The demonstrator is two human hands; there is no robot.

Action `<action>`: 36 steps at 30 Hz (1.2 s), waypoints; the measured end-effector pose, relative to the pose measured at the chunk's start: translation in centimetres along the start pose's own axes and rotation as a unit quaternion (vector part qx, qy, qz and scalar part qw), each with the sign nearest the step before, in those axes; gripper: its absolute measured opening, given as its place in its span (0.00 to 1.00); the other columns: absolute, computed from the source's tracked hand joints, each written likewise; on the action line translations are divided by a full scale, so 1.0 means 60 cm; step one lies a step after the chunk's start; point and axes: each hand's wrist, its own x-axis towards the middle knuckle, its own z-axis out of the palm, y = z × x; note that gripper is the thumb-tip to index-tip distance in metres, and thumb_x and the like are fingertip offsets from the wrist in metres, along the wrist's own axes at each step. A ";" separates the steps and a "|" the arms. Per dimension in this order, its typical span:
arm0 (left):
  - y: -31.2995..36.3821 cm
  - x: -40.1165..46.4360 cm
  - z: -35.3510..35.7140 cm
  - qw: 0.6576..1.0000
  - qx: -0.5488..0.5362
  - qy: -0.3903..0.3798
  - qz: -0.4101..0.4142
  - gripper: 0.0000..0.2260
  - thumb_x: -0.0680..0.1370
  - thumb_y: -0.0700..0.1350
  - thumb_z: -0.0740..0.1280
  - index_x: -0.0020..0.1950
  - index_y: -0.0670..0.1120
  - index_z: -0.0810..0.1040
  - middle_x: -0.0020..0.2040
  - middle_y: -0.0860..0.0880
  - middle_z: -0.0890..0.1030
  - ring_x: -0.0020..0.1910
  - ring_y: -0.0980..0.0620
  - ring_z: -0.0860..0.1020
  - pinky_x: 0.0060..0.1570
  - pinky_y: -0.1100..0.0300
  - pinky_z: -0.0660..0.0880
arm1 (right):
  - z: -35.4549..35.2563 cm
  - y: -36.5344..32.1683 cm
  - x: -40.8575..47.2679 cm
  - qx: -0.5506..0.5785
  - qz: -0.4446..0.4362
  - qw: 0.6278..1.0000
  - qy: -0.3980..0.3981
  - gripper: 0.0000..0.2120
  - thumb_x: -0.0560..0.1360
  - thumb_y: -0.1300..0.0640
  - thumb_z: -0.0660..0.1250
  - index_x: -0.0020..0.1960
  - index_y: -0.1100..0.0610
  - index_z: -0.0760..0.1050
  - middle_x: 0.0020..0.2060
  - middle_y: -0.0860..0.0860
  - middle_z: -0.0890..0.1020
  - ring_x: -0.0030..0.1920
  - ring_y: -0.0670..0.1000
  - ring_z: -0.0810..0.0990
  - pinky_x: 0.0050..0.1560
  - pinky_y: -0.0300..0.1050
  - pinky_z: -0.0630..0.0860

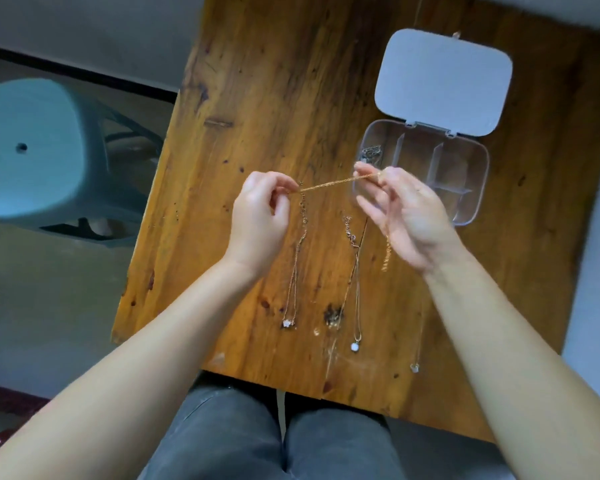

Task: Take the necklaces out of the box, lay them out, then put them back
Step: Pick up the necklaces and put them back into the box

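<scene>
A thin gold necklace (329, 184) is stretched taut above the table between my two hands. My left hand (262, 221) pinches one end and my right hand (402, 211) pinches the other, with a length of chain hanging down past the right palm. Under the hands, three necklaces lie in lines on the wooden table (257, 98): one with a flower pendant (293, 271), one with a white stone pendant (354, 292), and one largely hidden by my right forearm, its pendant (414, 367) showing. The clear compartment box (465, 188) stands open at right, a dark chain (371, 154) in its left compartment.
The box's white lid (444, 81) lies flat behind the box. A teal plastic stool (42, 157) stands on the floor left of the table. My knees in grey trousers (274, 441) are under the near edge.
</scene>
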 end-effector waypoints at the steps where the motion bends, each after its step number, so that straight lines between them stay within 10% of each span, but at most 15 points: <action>1: 0.018 0.014 0.022 1.000 -0.012 -0.013 0.007 0.07 0.77 0.33 0.61 0.47 0.40 0.78 0.46 0.46 0.75 0.44 0.56 0.73 0.44 0.76 0.67 | -0.019 -0.020 -0.001 0.059 -0.004 0.998 0.024 0.12 0.81 0.58 0.57 0.40 0.56 0.73 0.56 0.55 0.82 0.60 0.53 0.79 0.64 0.52 0.72; 6: 0.093 0.088 0.130 0.996 -0.074 -0.033 -0.041 0.09 0.78 0.34 0.58 0.44 0.45 0.75 0.47 0.46 0.77 0.43 0.55 0.73 0.37 0.76 0.69 | -0.092 -0.093 0.019 0.203 -0.038 0.971 0.123 0.11 0.81 0.57 0.56 0.43 0.57 0.73 0.42 0.55 0.85 0.49 0.54 0.85 0.52 0.50 0.80; 12: 0.152 0.149 0.223 0.994 -0.058 -0.078 -0.053 0.10 0.76 0.34 0.57 0.46 0.42 0.78 0.42 0.48 0.78 0.38 0.56 0.74 0.31 0.74 0.69 | -0.102 -0.094 0.103 -0.030 0.032 0.986 0.163 0.09 0.80 0.64 0.55 0.50 0.63 0.74 0.48 0.58 0.81 0.51 0.55 0.81 0.61 0.52 0.75; 17: 0.144 0.154 0.224 0.992 -0.022 -0.119 -0.036 0.11 0.78 0.34 0.57 0.51 0.40 0.79 0.48 0.44 0.81 0.45 0.50 0.78 0.45 0.60 0.78 | -0.105 -0.083 0.104 -0.074 0.064 0.984 0.148 0.16 0.79 0.64 0.58 0.67 0.63 0.68 0.59 0.60 0.78 0.58 0.57 0.79 0.58 0.58 0.77; 23: 0.065 0.059 0.123 0.966 0.053 -0.183 0.173 0.06 0.77 0.36 0.61 0.49 0.41 0.77 0.43 0.47 0.80 0.42 0.50 0.76 0.41 0.57 0.75 | -0.108 0.045 -0.054 -0.311 -0.009 0.934 0.178 0.10 0.79 0.62 0.57 0.52 0.53 0.76 0.47 0.49 0.83 0.40 0.40 0.82 0.35 0.30 0.76; 29: -0.033 -0.009 0.130 0.897 0.274 -0.268 0.221 0.16 0.78 0.41 0.63 0.66 0.42 0.71 0.63 0.40 0.73 0.62 0.40 0.69 0.56 0.47 0.71 | -0.070 0.236 -0.188 -0.421 0.071 0.870 0.249 0.10 0.79 0.59 0.61 0.58 0.55 0.76 0.53 0.51 0.78 0.47 0.43 0.76 0.43 0.27 0.69; 36: -0.009 -0.002 0.125 0.848 0.246 -0.353 0.311 0.05 0.80 0.38 0.59 0.52 0.41 0.73 0.53 0.43 0.76 0.51 0.44 0.72 0.49 0.50 0.73 | -0.006 0.260 -0.204 -0.404 0.014 0.848 0.342 0.20 0.77 0.54 0.65 0.68 0.52 0.67 0.67 0.51 0.71 0.65 0.49 0.70 0.59 0.38 0.69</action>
